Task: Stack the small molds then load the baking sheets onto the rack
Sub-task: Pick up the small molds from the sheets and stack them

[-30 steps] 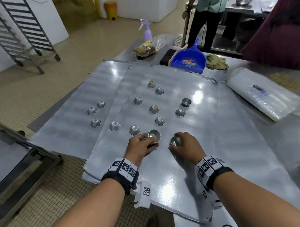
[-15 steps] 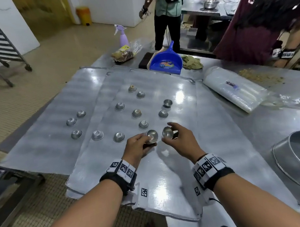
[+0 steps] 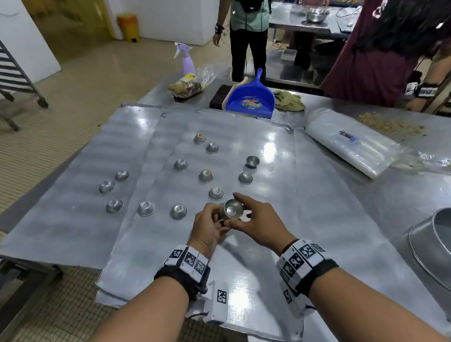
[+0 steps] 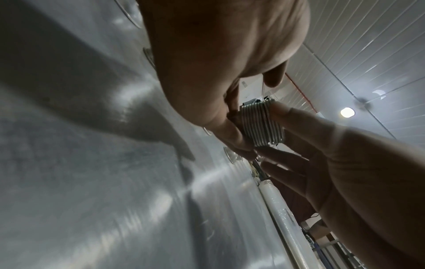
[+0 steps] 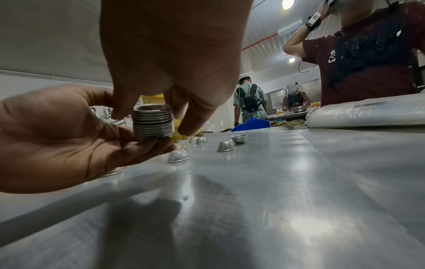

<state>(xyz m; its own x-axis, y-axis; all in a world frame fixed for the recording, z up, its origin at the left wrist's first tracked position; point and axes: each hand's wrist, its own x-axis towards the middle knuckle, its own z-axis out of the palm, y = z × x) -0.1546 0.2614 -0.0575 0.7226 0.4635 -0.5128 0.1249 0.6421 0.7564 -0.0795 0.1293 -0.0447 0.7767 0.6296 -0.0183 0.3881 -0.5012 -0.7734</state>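
A stack of small molds [image 5: 152, 123] — shiny ribbed metal cups nested mouth-up — is held above the baking sheet [image 3: 249, 285], pinched between the left hand [image 3: 208, 226] and right hand [image 3: 259, 222]; loose molds [image 3: 179, 164] lie beyond.

A steel worktop [image 3: 374, 216] carries overlapping baking sheets [image 3: 67, 214], lying flat under both grips and spreading left of them. Directly on the worktop beyond the grips lie a blue dustpan [image 3: 251, 101], a crumpled cloth [image 3: 289, 102] and a snack bag [image 3: 188, 86]; right of them, a plastic-wrapped roll [image 3: 351, 143] and a large round pan [image 3: 442, 247].
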